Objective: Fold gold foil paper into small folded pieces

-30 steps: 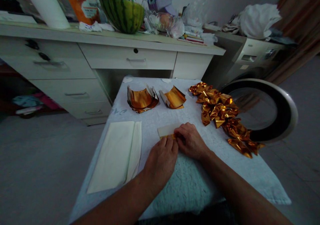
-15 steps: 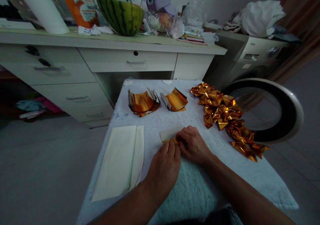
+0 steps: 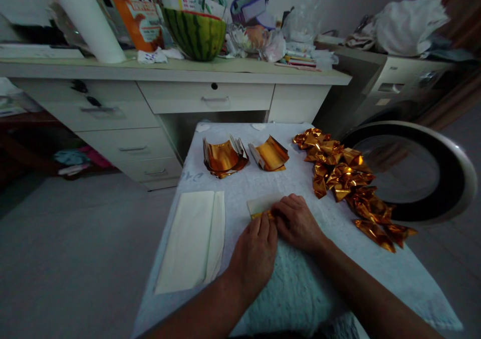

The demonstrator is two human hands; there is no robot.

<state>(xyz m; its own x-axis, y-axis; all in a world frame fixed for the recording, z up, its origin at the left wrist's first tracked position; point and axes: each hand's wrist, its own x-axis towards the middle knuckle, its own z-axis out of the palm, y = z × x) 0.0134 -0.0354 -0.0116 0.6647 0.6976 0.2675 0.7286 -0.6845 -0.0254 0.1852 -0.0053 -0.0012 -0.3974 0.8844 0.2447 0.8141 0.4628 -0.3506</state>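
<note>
Closed fingers of the left hand [image 3: 255, 252] and right hand [image 3: 299, 223] gripped the gold-edged paper [image 3: 260, 206] on the cloth-covered table [image 3: 236, 184]. Folded gold foil pieces [image 3: 348, 177] trailed along its right, white sheets [image 3: 191, 241] lay left, and two curved gold stacks [image 3: 223, 157] sat beyond.

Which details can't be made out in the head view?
In the head view:
- Thin white-and-gold sheet: near part, covered by the left hand and right hand.
- Striped green watermelon half: most of its flesh, hidden by its rind.
- Orange printed plastic pouch: top, cut off by the upper edge.
</note>
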